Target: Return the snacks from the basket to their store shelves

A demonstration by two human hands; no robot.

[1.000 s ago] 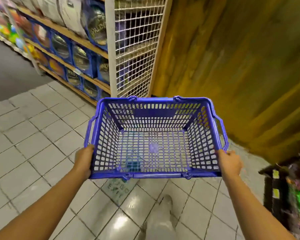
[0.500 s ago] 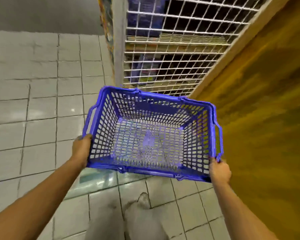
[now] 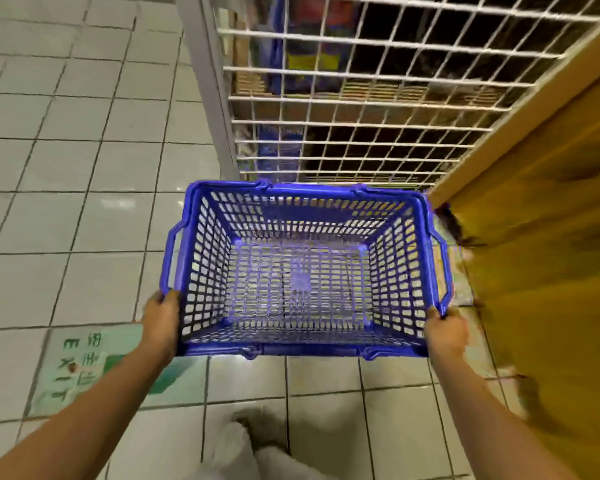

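A blue plastic shopping basket [image 3: 305,190] hangs level above the tiled floor in the middle of the view. Nothing lies inside it; the floor shows through its mesh bottom. My left hand [image 3: 161,322] grips its near left corner. At the near right corner my right hand [image 3: 445,332] holds the rim by the folded side handle. The basket's far edge comes close to the foot of a white wire-grid shelf end [image 3: 354,98]. Blurred packages show behind the grid.
A yellow-brown wall [image 3: 541,237] runs along the right, close to the basket's right side. White floor tiles [image 3: 66,168] spread to the left. A green floor sticker [image 3: 84,362] lies under my left forearm. My legs show at the bottom.
The view has swung right and tilted down: the snack shelves at the left have left the frame and the wire grid is now straight ahead. Both hands keep the same hold on the basket.
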